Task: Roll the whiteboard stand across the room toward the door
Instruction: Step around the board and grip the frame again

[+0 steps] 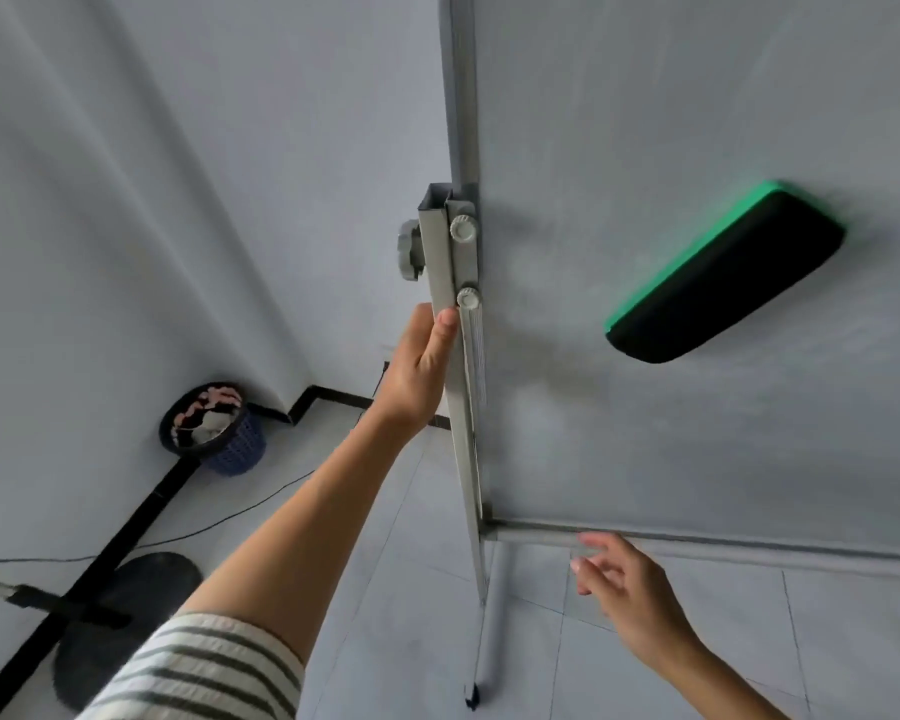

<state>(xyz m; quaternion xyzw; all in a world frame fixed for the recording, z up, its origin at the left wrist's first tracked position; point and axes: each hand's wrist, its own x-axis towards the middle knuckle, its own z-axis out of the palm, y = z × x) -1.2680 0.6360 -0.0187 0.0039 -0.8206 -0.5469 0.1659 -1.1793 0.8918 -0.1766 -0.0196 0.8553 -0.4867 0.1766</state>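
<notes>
Far left, at the floor's left edge: dark round base (126, 615) with a pole, thin cable (230, 517) trailing over the tiles. Further in, a dark blue waste basket (219, 433) sits in the wall corner, full of scraps.

Centre: left hand (422, 371) is wrapped round the grey upright post (450, 356) of the whiteboard stand (468, 122), thumb pressed on the front face just below the lower of two ribbed knobs (467, 299). Striped sleeve (198, 667) at the bottom edge. Post runs down to a foot (484, 652) on the tiled floor (411, 589); the caster itself is too dark to make out.

Right: the board panel (697, 433) fills this side, a green-backed black eraser (723, 272) stuck to its face. Right hand (630, 589) hangs loose, fingers spread, just under the panel's bottom rail (749, 543) and near its left corner, gripping nothing (contact with the rail not clear, motion blur).

Step in hand, as I judge it: securing a grip, before or early in the push. Door not in view.

Next move probably calls for the right hand to close on the bottom rail, then a steady, low push with both hands so the tall frame rolls without tipping. Watch the cable and basket on the left.
</notes>
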